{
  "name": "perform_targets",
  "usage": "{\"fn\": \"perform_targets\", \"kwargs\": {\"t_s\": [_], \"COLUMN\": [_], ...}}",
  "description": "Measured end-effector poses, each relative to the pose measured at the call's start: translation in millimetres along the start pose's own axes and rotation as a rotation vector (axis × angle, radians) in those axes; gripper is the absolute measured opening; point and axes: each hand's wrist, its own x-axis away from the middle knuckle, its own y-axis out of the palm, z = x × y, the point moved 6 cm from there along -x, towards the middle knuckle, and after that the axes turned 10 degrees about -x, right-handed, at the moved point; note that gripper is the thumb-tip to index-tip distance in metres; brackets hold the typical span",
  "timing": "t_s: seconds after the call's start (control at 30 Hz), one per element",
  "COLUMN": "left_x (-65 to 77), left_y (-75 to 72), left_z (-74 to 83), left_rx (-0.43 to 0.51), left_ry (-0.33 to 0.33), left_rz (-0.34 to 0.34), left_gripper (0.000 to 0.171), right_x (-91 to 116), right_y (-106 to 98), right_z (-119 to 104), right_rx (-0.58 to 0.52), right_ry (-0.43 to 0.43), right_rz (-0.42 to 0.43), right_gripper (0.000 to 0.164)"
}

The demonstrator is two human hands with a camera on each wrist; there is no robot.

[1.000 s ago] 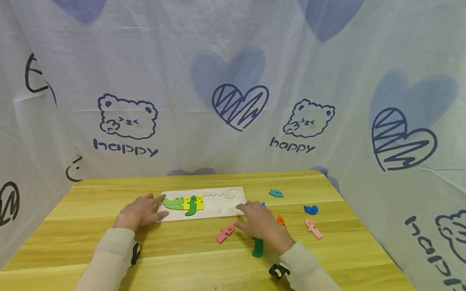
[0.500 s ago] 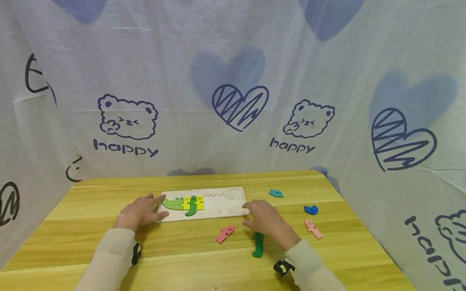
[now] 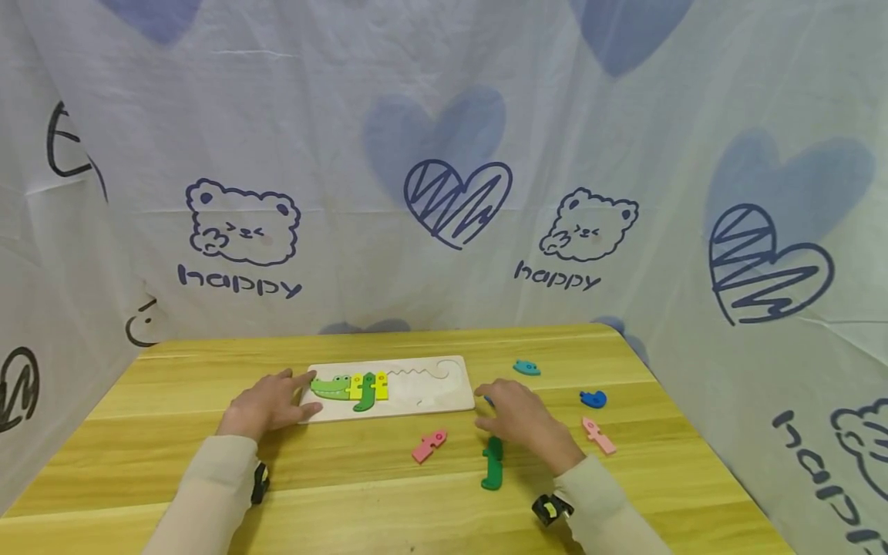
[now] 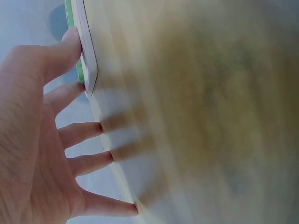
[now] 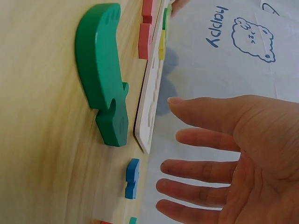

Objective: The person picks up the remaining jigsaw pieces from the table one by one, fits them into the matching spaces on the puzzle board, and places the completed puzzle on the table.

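A wooden puzzle board [image 3: 430,391] lies flat with a green crocodile head [image 3: 329,389], two yellow pieces [image 3: 381,387] and a green leg piece [image 3: 365,398] set in its left part. My left hand [image 3: 260,405] rests at its left end; in the left wrist view the thumb and index finger touch the board's edge and the other fingers stand spread on the table. Off the board's right end, my right hand [image 5: 254,158] hovers with loosely straight fingers, holding nothing. Below it lie a dark green leg piece [image 5: 100,70] and a partly covered blue piece [image 5: 132,179].
On the wooden table [image 3: 333,493], a pink piece [image 3: 429,446] lies in front of the board. Farther right are a light pink piece [image 3: 598,436], a dark blue piece [image 3: 593,399] and a teal piece [image 3: 526,368]. A printed cloth [image 3: 347,254] hangs behind.
My right hand has drawn away to the right from the board's right end, uncovering more of the dark green leg piece. My left hand has stayed in place.
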Motion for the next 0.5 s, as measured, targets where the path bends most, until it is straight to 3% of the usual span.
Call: {"fn": "perform_targets", "kwargs": {"t_s": [0.5], "left_x": [-1.5], "left_y": [3.7], "left_z": [-3.1], "left_rx": [0.010], "left_ry": [-0.014], "left_rz": [-0.001], "left_gripper": [0.081], "right_x": [1.3], "right_y": [-4.8], "right_z": [19.5], "right_rx": [0.016], "right_ry": [0.004], "right_rz": [0.020], "right_gripper": [0.041]}}
